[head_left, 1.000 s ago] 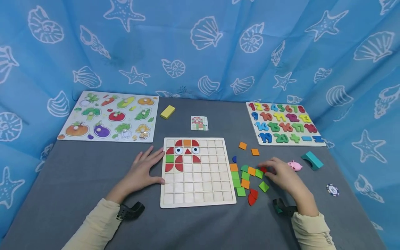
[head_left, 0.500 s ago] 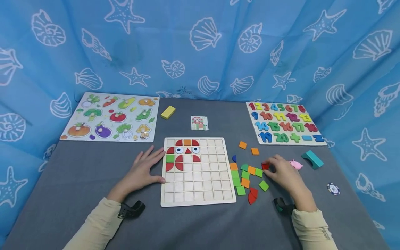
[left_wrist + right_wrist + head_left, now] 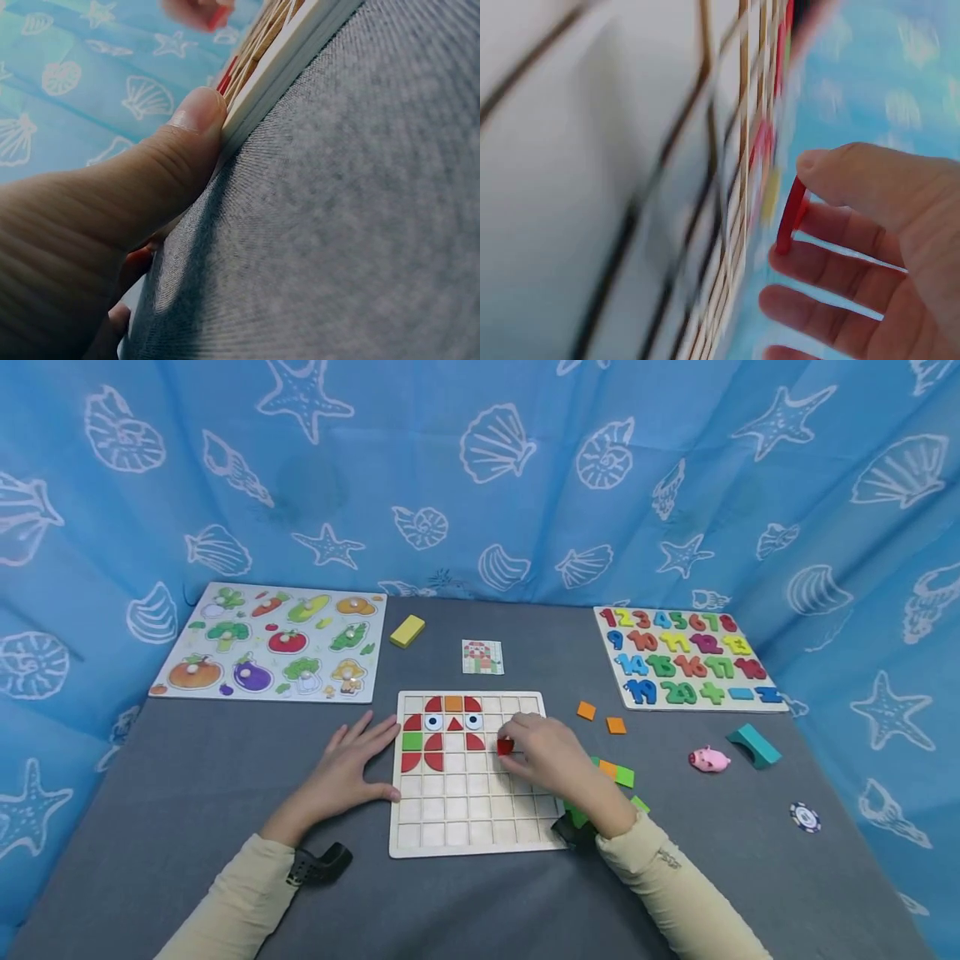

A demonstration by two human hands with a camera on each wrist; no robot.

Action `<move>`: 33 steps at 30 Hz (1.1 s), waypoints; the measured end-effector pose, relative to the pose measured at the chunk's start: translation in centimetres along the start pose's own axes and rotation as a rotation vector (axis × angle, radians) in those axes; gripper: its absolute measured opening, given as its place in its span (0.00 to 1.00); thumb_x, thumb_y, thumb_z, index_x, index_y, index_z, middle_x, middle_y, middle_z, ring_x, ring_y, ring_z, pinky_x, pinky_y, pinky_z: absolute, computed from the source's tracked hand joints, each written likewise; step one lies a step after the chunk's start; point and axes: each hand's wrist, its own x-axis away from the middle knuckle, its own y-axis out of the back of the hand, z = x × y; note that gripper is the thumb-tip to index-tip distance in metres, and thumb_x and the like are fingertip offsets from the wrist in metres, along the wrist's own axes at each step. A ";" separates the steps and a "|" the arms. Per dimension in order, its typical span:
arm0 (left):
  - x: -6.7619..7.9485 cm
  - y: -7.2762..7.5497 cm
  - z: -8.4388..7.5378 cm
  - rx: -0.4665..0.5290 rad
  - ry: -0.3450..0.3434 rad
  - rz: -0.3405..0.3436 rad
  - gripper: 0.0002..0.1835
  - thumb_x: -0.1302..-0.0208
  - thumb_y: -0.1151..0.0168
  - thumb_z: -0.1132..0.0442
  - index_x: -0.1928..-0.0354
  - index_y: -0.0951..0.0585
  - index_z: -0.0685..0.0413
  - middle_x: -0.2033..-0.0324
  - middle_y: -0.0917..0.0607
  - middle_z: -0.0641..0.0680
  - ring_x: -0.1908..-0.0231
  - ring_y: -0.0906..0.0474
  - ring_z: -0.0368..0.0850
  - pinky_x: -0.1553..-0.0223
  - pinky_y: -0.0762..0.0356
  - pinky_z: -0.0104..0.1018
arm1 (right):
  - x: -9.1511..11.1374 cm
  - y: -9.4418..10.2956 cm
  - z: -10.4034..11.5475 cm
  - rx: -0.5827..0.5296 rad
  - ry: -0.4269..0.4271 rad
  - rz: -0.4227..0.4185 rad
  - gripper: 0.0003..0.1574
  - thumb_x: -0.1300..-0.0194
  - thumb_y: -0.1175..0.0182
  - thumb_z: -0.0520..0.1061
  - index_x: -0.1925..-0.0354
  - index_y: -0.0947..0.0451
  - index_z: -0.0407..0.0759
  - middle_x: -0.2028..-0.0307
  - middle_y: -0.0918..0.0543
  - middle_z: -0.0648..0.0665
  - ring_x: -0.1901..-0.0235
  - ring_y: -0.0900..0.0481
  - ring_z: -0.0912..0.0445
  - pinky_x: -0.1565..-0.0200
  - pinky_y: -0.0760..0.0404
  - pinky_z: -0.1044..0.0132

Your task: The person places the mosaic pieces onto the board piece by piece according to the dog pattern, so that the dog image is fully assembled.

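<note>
A square wooden grid board [image 3: 453, 812] lies on the grey cloth, with red pieces, a green square, an orange square and two eye discs in its upper left cells. My left hand [image 3: 348, 768] rests along the board's left edge, fingers spread; in the left wrist view its thumb [image 3: 196, 112] touches the rim. Over the board's right half, my right hand [image 3: 551, 756] pinches a small red tile [image 3: 505, 747]. The right wrist view shows that red tile [image 3: 791, 217] between thumb and fingers, held beside the grid.
Green squares [image 3: 625, 777] and other tiles are partly hidden under the right forearm. Two orange squares [image 3: 616, 726] lie beyond. Around stand a pattern card [image 3: 482, 657], yellow block [image 3: 407, 631], vegetable puzzle [image 3: 262, 681], number puzzle [image 3: 678, 660], pink pig [image 3: 708, 759], teal arch [image 3: 754, 746] and poker chip [image 3: 805, 817].
My right hand has picked the red tile from the loose pieces and carried it left over the board. The left hand stays at the board's edge.
</note>
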 end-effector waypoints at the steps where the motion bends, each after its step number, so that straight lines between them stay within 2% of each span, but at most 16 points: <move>1: 0.0 0.0 0.1 0.000 -0.003 -0.001 0.53 0.63 0.36 0.34 0.33 0.43 0.47 0.33 0.44 0.48 0.33 0.61 0.55 0.39 0.66 0.58 | -0.7 -0.4 0.7 0.019 0.025 0.014 0.12 0.49 0.37 0.52 0.67 0.22 0.49 0.72 0.23 0.54 0.74 0.30 0.62 0.71 0.28 0.68; 3: 0.1 0.0 0.3 0.002 -0.010 -0.005 0.53 0.63 0.36 0.33 0.33 0.43 0.47 0.33 0.44 0.48 0.33 0.61 0.54 0.39 0.66 0.58 | -1.6 -1.0 1.8 0.049 0.050 0.046 0.11 0.50 0.37 0.52 0.68 0.22 0.50 0.73 0.23 0.55 0.75 0.30 0.62 0.72 0.29 0.68; 8: 0.0 -0.3 0.2 -0.002 -0.014 -0.005 0.53 0.63 0.37 0.32 0.33 0.43 0.47 0.33 0.44 0.48 0.33 0.61 0.54 0.39 0.66 0.57 | -2.1 -1.6 2.7 0.096 0.062 0.103 0.11 0.51 0.37 0.52 0.68 0.22 0.50 0.74 0.25 0.55 0.75 0.31 0.62 0.75 0.34 0.68; 13: 0.0 -0.1 0.1 -0.002 -0.011 -0.005 0.53 0.63 0.36 0.34 0.33 0.43 0.47 0.33 0.44 0.49 0.33 0.61 0.55 0.38 0.66 0.57 | -2.2 -1.5 2.9 0.081 0.049 0.114 0.12 0.51 0.35 0.52 0.66 0.21 0.51 0.73 0.25 0.55 0.74 0.31 0.62 0.74 0.33 0.68; 18: 0.0 -0.1 0.2 -0.005 -0.004 -0.004 0.53 0.63 0.36 0.35 0.33 0.43 0.47 0.33 0.44 0.49 0.33 0.61 0.55 0.38 0.67 0.57 | -2.3 -1.5 3.2 0.017 0.076 0.101 0.09 0.51 0.34 0.48 0.67 0.19 0.51 0.73 0.24 0.55 0.75 0.30 0.62 0.73 0.32 0.68; 24: 0.0 0.0 0.1 -0.002 -0.007 -0.009 0.53 0.63 0.35 0.35 0.33 0.43 0.47 0.34 0.44 0.49 0.33 0.60 0.55 0.39 0.66 0.57 | -2.6 -1.4 3.6 -0.012 0.088 0.126 0.10 0.51 0.33 0.45 0.66 0.19 0.52 0.70 0.20 0.54 0.70 0.26 0.61 0.69 0.30 0.67; 29: 0.0 0.0 0.1 -0.003 -0.004 -0.003 0.53 0.63 0.35 0.35 0.33 0.43 0.47 0.33 0.44 0.49 0.33 0.61 0.55 0.38 0.67 0.57 | -2.6 -1.1 3.2 -0.027 0.088 0.125 0.11 0.51 0.33 0.44 0.65 0.19 0.52 0.69 0.21 0.54 0.71 0.26 0.62 0.69 0.29 0.67; 33: 0.0 0.1 0.0 0.003 -0.001 -0.001 0.53 0.62 0.35 0.36 0.33 0.43 0.47 0.33 0.44 0.49 0.33 0.61 0.55 0.38 0.67 0.57 | -1.8 0.0 1.6 -0.072 0.014 0.089 0.14 0.52 0.33 0.44 0.62 0.18 0.50 0.66 0.20 0.53 0.68 0.24 0.60 0.65 0.25 0.66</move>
